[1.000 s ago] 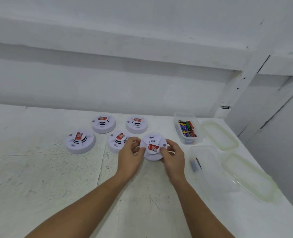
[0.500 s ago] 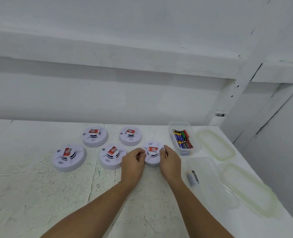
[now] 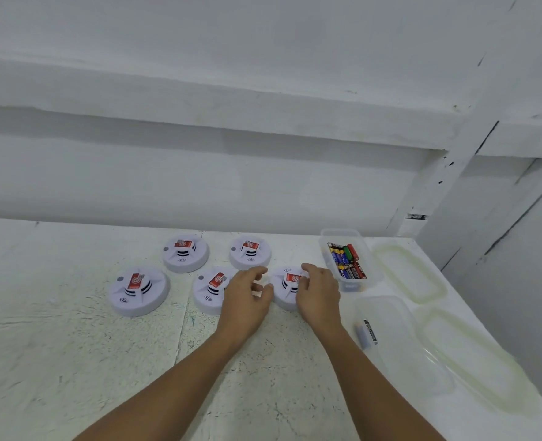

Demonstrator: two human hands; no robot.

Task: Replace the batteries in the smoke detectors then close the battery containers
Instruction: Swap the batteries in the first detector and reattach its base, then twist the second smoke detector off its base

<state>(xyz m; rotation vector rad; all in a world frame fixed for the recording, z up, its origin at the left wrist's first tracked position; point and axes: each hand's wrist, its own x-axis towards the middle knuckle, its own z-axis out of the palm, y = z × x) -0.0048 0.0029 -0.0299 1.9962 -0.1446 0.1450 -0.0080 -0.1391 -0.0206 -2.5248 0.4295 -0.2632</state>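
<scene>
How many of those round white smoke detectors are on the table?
5: back-left detector, back-right detector, front-left detector, middle detector partly behind the left hand, and front-right detector between the left hand and right hand. None seem hidden.

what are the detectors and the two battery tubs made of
Detectors: probably moulded plastic, matte white; the crisp vent slots and even colour suggest it. Far tub and near tub: likely clear, glossy plastic; batteries show through the walls.
</scene>
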